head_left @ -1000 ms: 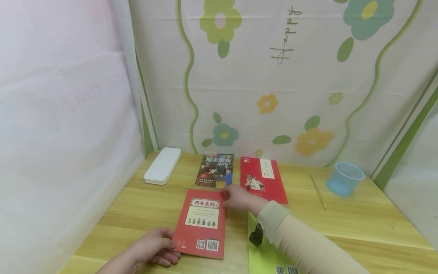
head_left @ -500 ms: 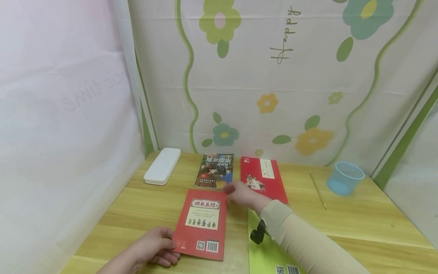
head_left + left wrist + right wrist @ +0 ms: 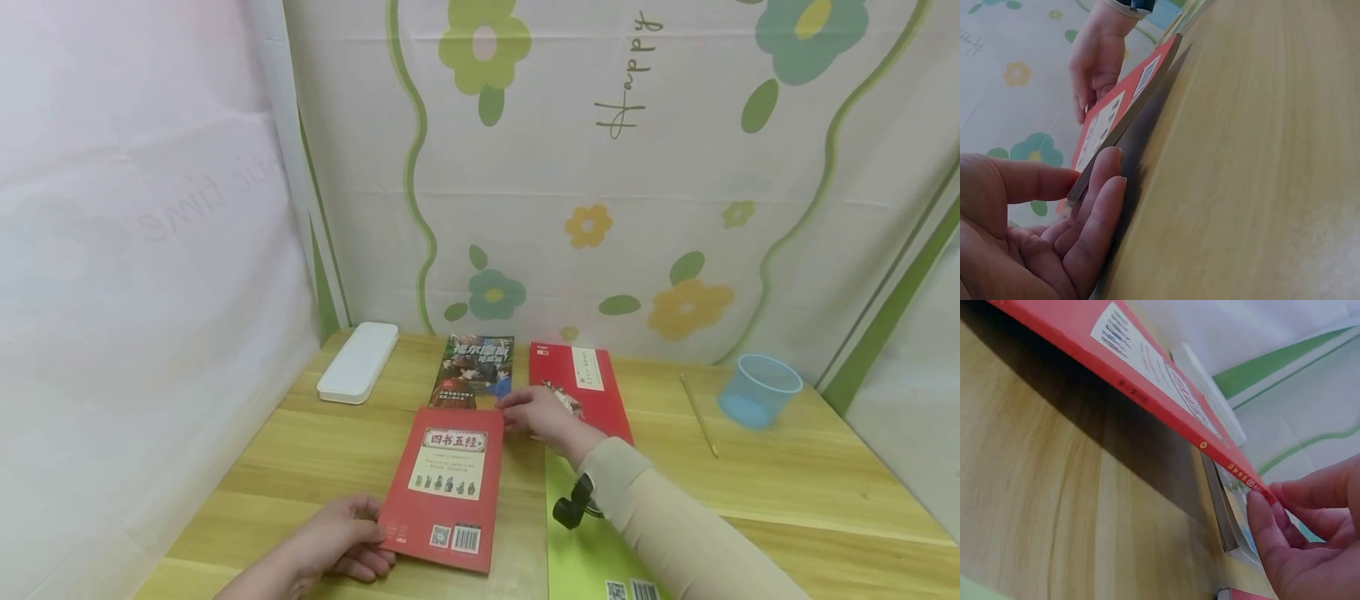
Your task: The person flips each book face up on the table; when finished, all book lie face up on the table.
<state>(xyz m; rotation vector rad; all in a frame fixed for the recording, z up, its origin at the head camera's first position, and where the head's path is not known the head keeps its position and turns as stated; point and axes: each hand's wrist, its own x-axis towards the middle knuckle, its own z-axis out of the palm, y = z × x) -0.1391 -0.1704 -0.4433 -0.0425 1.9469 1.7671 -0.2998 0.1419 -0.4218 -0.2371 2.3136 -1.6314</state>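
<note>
A thin red book (image 3: pixel 442 500), a cream panel and a barcode on its upward face, hangs close over the table between my hands. My left hand (image 3: pixel 341 540) pinches its near left corner; in the left wrist view the thumb lies on the cover and the fingers (image 3: pixel 1094 219) are beneath. With my right hand (image 3: pixel 543 419) I pinch the far right corner, at the spine end seen in the right wrist view. Shadow shows under the book (image 3: pixel 1129 394) there. Just beyond its far edge lies a dark illustrated book (image 3: pixel 474 375).
Another red book (image 3: pixel 611 400) lies at the back, right of the illustrated one. A yellow-green book (image 3: pixel 581 567) is partly under my right forearm. A white case (image 3: pixel 358 363) sits back left. A pencil (image 3: pixel 699 417) and a blue translucent cup (image 3: pixel 759 392) are at right.
The far end of the red book has moved slightly away and to the right with my right hand, up to the illustrated book's near edge. My left hand stays nearly still.
</note>
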